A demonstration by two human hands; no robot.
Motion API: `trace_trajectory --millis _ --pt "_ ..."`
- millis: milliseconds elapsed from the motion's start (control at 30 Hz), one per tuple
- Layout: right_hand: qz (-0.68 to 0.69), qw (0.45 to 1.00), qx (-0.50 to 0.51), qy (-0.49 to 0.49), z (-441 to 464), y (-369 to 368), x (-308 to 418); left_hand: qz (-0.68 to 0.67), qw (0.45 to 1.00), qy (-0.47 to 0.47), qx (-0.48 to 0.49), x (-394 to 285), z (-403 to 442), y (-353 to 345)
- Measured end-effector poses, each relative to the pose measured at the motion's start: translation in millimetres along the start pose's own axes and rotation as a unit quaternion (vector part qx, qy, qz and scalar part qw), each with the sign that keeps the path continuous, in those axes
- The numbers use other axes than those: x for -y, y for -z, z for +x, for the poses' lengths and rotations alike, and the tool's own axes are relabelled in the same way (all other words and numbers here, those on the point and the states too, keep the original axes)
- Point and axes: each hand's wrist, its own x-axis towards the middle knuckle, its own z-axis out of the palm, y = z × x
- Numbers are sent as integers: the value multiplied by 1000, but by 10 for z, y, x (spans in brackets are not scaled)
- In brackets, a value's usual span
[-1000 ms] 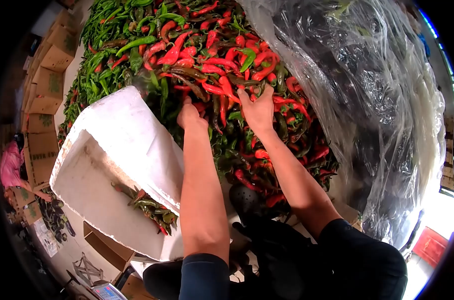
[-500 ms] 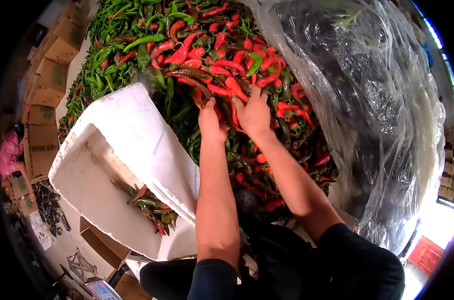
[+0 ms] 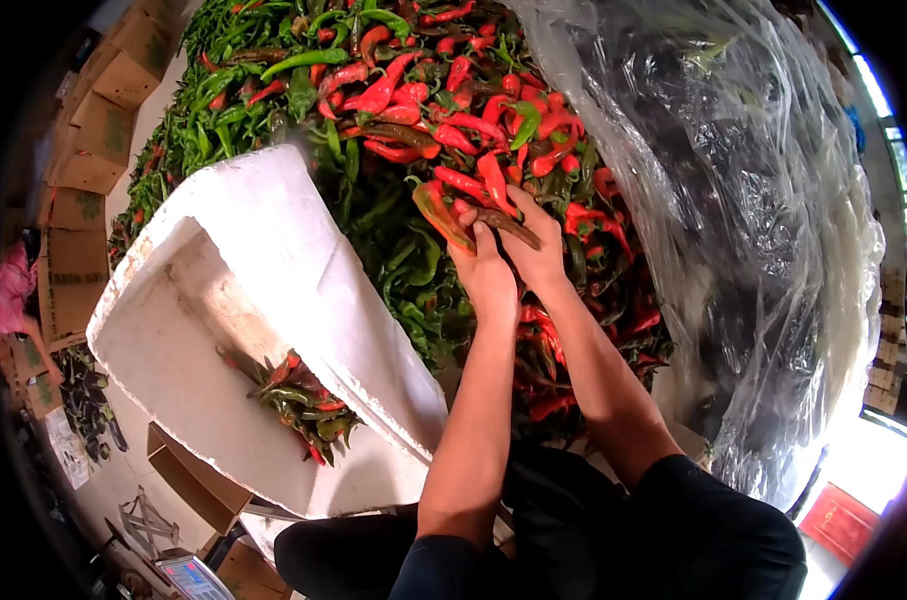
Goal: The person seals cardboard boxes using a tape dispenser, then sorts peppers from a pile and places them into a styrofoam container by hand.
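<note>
A large heap of red, green and brownish chili peppers (image 3: 389,95) spreads in front of me. My left hand (image 3: 487,280) is closed around chili peppers, and an orange-green chili pepper (image 3: 442,216) sticks out of it toward the upper left. Close beside it, my right hand (image 3: 539,245) is closed on chili peppers too. A brown chili pepper (image 3: 509,228) lies across the gap between the two hands. Fingers hide part of what each hand holds. Left of my arms, a white foam box (image 3: 319,275) lies tilted with a small pile of chili peppers (image 3: 309,405) inside.
Clear plastic sheeting (image 3: 734,220) covers the right side of the heap. Cardboard boxes (image 3: 99,140) line the far left, where a person in pink (image 3: 16,290) is partly visible. A scale display (image 3: 196,577) and an open carton (image 3: 194,480) are at the lower left.
Both hands have come up out of the heap and closer together, now with chili peppers showing in them. My left hand moved right and toward me.
</note>
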Motion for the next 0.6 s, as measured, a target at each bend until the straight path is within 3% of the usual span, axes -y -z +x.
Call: trace_trajectory --millis 133,233,267,367,433,500,533,600 --pt "96 993 -50 39 -238 -10 -230 -17 999 32 23 -57 -235 140" --pt "184 982 -28 26 -384 54 -140 -42 996 60 59 -149 -352 216" --pt "173 985 -7 -5 -445 16 -305 -28 998 33 42 -116 -363 222" --pt "143 987 32 -62 -531 -64 -565 -27 992 116 -50 -181 -243 217" --pt "188 967 42 -166 -517 21 -261 -25 992 103 -64 -167 -145 217" --pt "216 970 39 -100 -530 -18 -376 8 995 83 -52 -89 -73 242" --pt "198 980 -7 0 -522 -109 -429 24 995 80 -46 -106 -67 216" --pt "71 996 -28 36 -579 -84 -421 -20 991 106 -75 -166 -50 167"
